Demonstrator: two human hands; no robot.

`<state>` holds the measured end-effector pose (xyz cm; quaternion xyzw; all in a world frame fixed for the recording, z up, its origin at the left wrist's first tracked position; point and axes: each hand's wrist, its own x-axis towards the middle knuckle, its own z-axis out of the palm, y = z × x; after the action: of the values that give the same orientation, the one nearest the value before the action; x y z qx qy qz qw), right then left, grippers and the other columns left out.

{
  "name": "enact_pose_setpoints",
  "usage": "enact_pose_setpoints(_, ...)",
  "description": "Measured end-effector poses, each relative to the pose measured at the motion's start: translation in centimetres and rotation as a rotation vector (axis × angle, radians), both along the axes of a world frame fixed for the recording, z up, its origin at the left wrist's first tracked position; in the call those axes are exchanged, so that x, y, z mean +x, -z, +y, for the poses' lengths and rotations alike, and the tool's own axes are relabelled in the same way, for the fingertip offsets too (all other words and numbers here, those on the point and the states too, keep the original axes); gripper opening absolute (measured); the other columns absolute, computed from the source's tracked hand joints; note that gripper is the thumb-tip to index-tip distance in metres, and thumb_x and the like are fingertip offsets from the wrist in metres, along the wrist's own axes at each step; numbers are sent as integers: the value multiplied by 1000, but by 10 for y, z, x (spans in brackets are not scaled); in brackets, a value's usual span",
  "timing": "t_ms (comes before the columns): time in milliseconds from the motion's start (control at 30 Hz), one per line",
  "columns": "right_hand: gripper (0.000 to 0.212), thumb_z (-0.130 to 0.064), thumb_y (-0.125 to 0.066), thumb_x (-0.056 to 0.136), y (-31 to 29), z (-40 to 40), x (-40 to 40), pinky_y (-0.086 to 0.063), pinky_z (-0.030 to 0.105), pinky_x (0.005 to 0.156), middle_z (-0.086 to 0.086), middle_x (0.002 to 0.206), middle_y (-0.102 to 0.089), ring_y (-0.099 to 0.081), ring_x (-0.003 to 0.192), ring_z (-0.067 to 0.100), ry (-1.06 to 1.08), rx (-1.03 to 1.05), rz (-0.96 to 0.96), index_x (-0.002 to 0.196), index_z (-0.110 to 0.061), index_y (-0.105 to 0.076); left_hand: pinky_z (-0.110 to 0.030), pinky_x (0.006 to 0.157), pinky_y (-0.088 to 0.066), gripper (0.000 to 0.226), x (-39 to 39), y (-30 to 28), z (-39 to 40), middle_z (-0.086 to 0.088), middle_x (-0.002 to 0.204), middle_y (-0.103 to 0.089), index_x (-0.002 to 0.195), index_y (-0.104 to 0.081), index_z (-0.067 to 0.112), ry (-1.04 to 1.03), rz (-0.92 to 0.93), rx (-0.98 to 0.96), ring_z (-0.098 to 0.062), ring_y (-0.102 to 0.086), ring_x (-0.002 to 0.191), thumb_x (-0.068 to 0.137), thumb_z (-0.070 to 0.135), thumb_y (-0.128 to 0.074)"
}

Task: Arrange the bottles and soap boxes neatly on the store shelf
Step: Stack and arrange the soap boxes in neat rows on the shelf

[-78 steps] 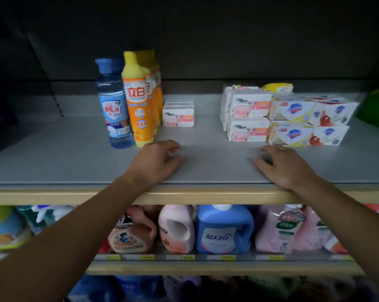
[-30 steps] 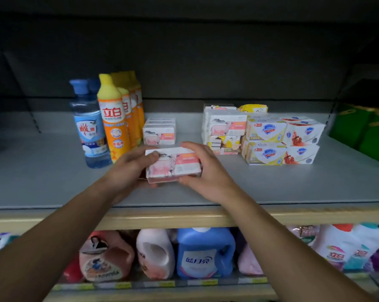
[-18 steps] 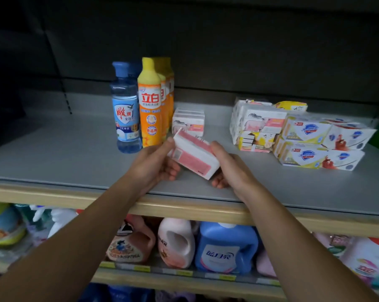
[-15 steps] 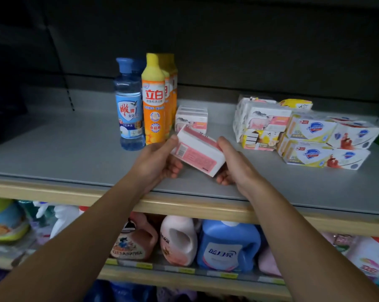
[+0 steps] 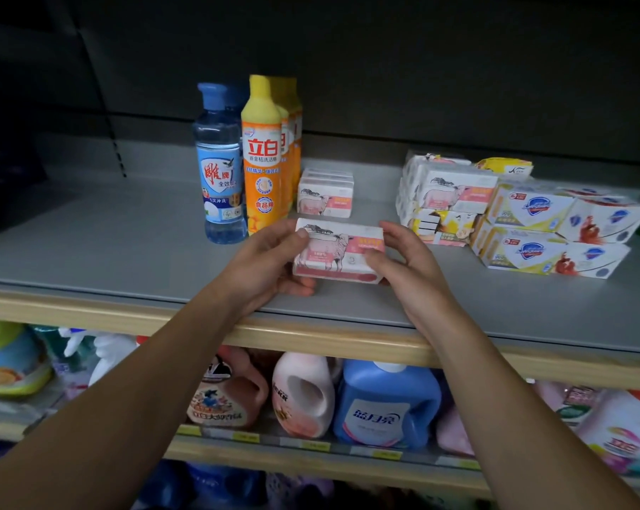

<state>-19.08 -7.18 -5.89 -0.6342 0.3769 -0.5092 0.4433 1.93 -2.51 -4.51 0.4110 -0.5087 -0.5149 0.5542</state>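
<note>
Soap box (image 5: 338,251), light, stiff cardboard, likely crushable, pinched at both short ends between left hand (image 5: 265,263) and right hand (image 5: 403,265), just above shelf (image 5: 108,248) front.

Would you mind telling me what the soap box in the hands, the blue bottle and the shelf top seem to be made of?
Soap box: looks like printed cardboard, slightly glossy, with crisp folded edges and flat faces.
Blue bottle: probably clear plastic, since the body is see-through, with a glossy label and an opaque blue cap.
Shelf top: smooth matte grey surface, perhaps painted metal or laminate; its front edge looks like light wood or wood-look trim.
</note>
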Motion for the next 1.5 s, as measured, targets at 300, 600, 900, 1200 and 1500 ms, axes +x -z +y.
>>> enact_pose_setpoints(300,27,-13,-68,90,2,0,3,-47,8,66,-23,100,-72,-67,89,-5,19,-48,29,111,-28,-62,-34,60,-60,32,-5,-1,2,-5,92,-74,128,-55,8,-113,16,-32,-21,-69,70,97,14,-53)
enact_pose_setpoints(600,25,-6,-65,91,-2,7,2,-59,37,80,-3,121,-62,-71,87,19,-27,-57,-89,108,-22,-56,-43,80,-60,21,-6,0,4,-9,109,-69,109,-65,8,-95,140,-40,-33,-69,92,91,13,-57)
enact_pose_setpoints(900,53,7,-68,78,0,5,2,-48,24,97,-22,127,-54,-60,110,3,-41,-177,170,119,-26,-59,-40,93,-54,24,-5,0,3,-17,114,-66,100,-66,2,-41,127,-80,-29,-65,105,78,10,-64)
enact_pose_setpoints(1200,14,-20,-69,88,-2,7,8,-46,24,43,-11,88,-70,-60,44,16,130,-109,58,95,-28,-60,-25,70,-58,33,-11,2,3,7,119,-67,127,-61,22,-312,-462,-264,-6,-65,78,94,21,-61)
enact_pose_setpoints(1500,14,-38,-66,88,-5,4,8,-40,8,43,-15,69,-58,-57,47,1,170,-97,255,82,-29,-56,-28,87,-45,46,-14,8,1,-2,123,-63,127,-60,16,-588,-1022,-463,-23,-58,105,85,28,-72)
